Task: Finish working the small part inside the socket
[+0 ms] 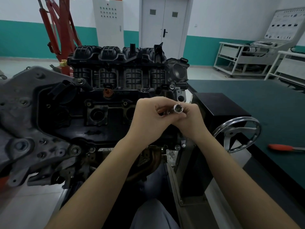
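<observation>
Left hand (148, 118) and right hand (189, 119) curled together around a chrome socket (177, 108), open end up, empty inside, above the engine (99, 104).

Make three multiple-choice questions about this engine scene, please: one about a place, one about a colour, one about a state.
1. Where does the red-handled tool lie?
A. on the green bench top
B. on the engine
C. on the floor

2. What colour is the lower wall band?
A. yellow
B. teal
C. black

3. How is the socket held?
A. it lies loose on the engine
B. both hands hold it
C. it hangs from the handwheel

Answers: 1 A, it rests on the bench top to the right. 2 B, the band is teal. 3 B, left hand and right hand close on it.
</observation>
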The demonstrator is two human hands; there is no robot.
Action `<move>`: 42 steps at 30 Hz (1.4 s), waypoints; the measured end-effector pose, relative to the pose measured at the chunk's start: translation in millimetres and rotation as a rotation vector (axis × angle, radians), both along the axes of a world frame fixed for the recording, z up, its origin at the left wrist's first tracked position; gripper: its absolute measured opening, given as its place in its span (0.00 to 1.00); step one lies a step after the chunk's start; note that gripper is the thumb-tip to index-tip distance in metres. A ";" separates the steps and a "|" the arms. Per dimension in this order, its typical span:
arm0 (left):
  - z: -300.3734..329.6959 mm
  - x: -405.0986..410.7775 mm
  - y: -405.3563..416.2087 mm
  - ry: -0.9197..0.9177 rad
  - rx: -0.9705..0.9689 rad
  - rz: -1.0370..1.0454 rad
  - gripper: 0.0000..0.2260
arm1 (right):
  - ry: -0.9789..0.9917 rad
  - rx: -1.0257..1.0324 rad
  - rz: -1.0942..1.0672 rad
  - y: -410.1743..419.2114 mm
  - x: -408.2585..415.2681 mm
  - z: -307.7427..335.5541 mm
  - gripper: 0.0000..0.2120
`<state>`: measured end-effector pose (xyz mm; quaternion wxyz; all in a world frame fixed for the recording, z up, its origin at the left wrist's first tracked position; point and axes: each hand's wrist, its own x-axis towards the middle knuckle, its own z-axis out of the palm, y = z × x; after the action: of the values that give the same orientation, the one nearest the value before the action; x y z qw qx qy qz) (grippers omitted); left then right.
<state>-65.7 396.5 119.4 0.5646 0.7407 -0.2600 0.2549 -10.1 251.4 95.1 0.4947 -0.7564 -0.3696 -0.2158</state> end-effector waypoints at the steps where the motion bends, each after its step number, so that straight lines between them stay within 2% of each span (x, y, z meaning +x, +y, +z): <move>1: 0.4 0.5 0.5 0.015 -0.009 -0.030 0.08 | -0.001 -0.013 0.002 -0.1 -0.6 0.2 0.13; 5: 1.9 0.2 4.2 0.048 -0.012 -0.174 0.11 | -0.022 -0.031 -0.043 -2.5 -0.9 0.6 0.13; 10: 0.8 1.6 1.1 -0.008 0.025 0.010 0.08 | 0.031 0.047 -0.024 -1.2 1.0 -1.2 0.11; 16: 4.7 -0.6 3.9 0.037 0.001 -0.160 0.12 | -0.011 0.035 -0.041 -0.1 -1.5 -5.3 0.16; 21: 3.0 1.1 3.6 0.022 0.012 -0.033 0.07 | -0.002 0.044 -0.077 2.1 -0.6 -3.8 0.09; 25: 3.4 -0.3 4.5 0.039 0.001 -0.145 0.10 | -0.011 0.008 -0.047 1.4 -2.7 -2.8 0.15; 27: 3.1 -0.6 4.2 0.058 -0.009 -0.199 0.12 | -0.005 -0.006 -0.064 0.0 -0.6 -1.9 0.14; 29: 3.6 -0.7 3.8 0.062 0.000 -0.156 0.14 | 0.003 -0.004 -0.064 -0.4 1.4 -1.6 0.12; 32: 2.1 0.6 3.5 0.016 0.030 -0.031 0.09 | 0.032 0.023 -0.047 1.1 0.6 -0.2 0.09; 34: 1.0 0.2 3.2 0.003 0.030 -0.029 0.07 | 0.019 0.011 -0.037 1.2 -0.4 -0.3 0.12; 37: 1.7 -0.9 3.9 0.043 0.036 -0.128 0.09 | 0.030 -0.035 -0.046 -1.4 0.4 -1.6 0.18; 39: 2.9 -0.8 4.4 0.057 0.059 -0.171 0.11 | 0.020 -0.052 -0.085 -2.1 1.8 -2.3 0.15; 42: 1.9 0.9 4.2 0.035 0.054 -0.079 0.10 | 0.004 0.012 -0.083 -0.7 1.2 -2.7 0.10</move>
<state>-64.9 400.7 121.3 0.5587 0.7490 -0.2858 0.2123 -8.9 250.6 92.5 0.4906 -0.7685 -0.3358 -0.2367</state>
